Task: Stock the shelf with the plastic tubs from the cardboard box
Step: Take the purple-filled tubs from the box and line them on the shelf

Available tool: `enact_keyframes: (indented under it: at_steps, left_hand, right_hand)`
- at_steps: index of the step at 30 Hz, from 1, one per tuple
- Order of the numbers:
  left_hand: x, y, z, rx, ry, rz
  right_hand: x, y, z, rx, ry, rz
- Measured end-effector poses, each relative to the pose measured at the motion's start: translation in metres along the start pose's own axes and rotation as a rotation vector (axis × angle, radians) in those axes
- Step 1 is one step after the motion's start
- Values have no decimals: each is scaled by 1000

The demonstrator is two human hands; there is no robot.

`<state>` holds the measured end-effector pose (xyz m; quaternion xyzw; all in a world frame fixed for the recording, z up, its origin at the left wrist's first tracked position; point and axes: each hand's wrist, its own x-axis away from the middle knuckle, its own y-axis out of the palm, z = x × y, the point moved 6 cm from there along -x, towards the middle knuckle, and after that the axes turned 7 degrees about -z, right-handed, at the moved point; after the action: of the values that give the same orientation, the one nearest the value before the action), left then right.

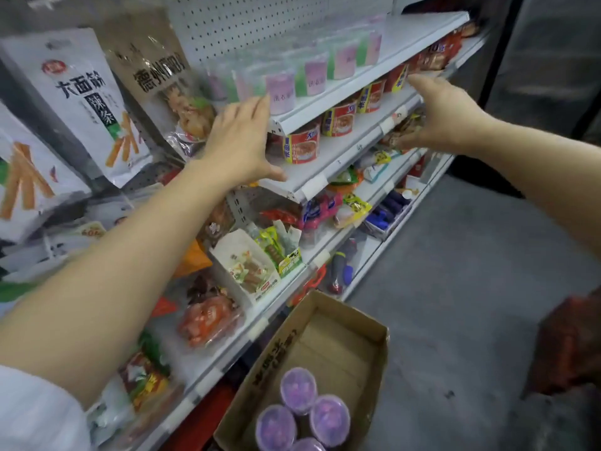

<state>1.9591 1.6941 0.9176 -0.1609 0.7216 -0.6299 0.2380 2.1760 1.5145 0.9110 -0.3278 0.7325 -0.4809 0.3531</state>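
Observation:
A row of clear plastic tubs (313, 74) with purple and green labels stands along the top white shelf (364, 79). My left hand (240, 138) is spread open just in front of that shelf's left end, fingertips near the closest tub (280, 89), holding nothing. To the right, my right hand (442, 115) is also open and empty, level with the shelf below. Down on the floor sits the cardboard box (325, 307), with several purple-lidded tubs (298, 389) in its near end.
Red noodle cups (302, 148) line the second shelf. Lower shelves hold mixed snack packs and bottles. Large snack bags (81, 102) hang at the left. Grey floor (471, 304) stretches to the right, with a dark red object (569, 346) at the right edge.

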Motion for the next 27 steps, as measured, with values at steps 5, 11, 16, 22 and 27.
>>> enact_keyframes:
  at_steps: [5,11,16,22,27]
  left_hand:
    - [47,19,-4,-11,69,13]
    - [129,83,-1,-18,95,-49]
    - [200,186,23,-5,117,-163]
    - [260,340,34,37,127,-365]
    - [281,463,25,65,83,-553]
  right_hand:
    - [44,27,-32,0,15,-48]
    - [116,96,-49,-32,82,-139]
    - [202,206,-51,-96,100,-291]
    - [286,353,-42,-115,161,-472]
    - [324,466,-26,-123,218,-596]
